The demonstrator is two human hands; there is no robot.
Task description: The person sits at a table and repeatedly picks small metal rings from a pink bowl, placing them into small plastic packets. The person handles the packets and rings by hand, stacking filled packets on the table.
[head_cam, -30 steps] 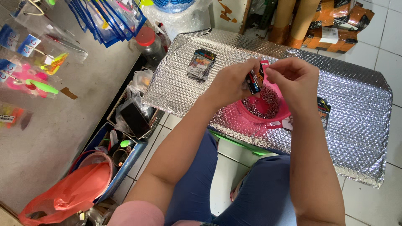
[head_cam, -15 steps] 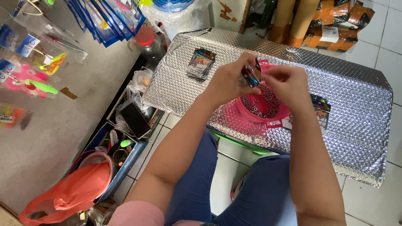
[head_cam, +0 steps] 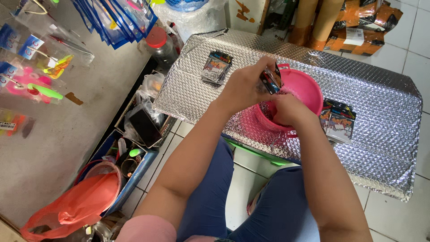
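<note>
Left hand [head_cam: 244, 87]: raised over the left rim of the pink basket, fingers closed on a small dark packet [head_cam: 270, 80] — gripped at the fingertips, tilted.
Small dark packet: held just above the basket's near-left rim, clear of the table surface.
Right hand [head_cam: 286, 110]: lowered into the pink basket, fingers curled downward among the contents; grasp state not discernible, fingertips hidden.
Pink basket [head_cam: 309, 87]: round, plastic, perforated wall; seated on the table near its front edge, between the two packet stacks.
Table [head_cam: 380, 134]: covered with silver bubble-foil sheet, overhanging the front edge.
Packet stack, left [head_cam: 216, 67]: dark printed packets lying flat on the foil, left of the basket and well apart from it.
Packet stack, right [head_cam: 339, 121]: similar packets, flat on the foil, just beside the basket's right side, near the right forearm.
Jar [head_cam: 160, 47]: clear, red lid, upright on the floor beyond the table's left corner.
Orange plastic bag [head_cam: 71, 208]: lower left, on the floor beside a blue tray [head_cam: 130, 183] of mixed small items.
Wall display [head_cam: 33, 67]: clear hanging packs with bright lures — pink, green, yellow — on the left wall.
Cardboard tubes [head_cam: 320, 24]: upright behind the table's far edge.
</note>
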